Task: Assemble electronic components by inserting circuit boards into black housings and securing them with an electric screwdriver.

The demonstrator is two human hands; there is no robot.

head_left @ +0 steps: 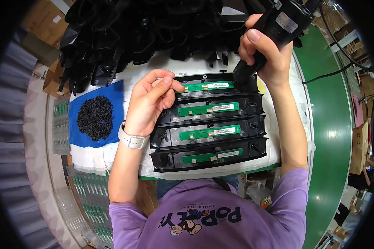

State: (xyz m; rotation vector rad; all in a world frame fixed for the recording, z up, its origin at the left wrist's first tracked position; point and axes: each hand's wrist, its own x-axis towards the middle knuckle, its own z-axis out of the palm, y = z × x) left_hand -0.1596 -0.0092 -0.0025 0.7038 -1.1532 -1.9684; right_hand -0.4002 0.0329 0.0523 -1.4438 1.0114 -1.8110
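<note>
— Circuit strips, green and narrow: how many?

— Four, one seated in each of four black plastic housings (210, 128) laid in a row on the white tabletop (284, 124). The top circuit strip (205, 86) is the one being worked on.

— What else is on the surface?

— One blue cloth (112, 103) at the left with one heap of small black screws (95, 117) on it, and a big pile of black plastic parts (145, 29) along the far edge. A green conveyor belt (332, 124) runs along the right, and cardboard boxes (47, 16) stand beyond.

— And the hands?

— They are apart. The left hand (149, 101), a pale wristwatch (131, 140) on its wrist, is loosely curled, fingertips pinched together at the left end of the top strip. The right hand (264, 52) is clamped around a black electric screwdriver (274, 29), its tip down at the right end of that same housing.
</note>
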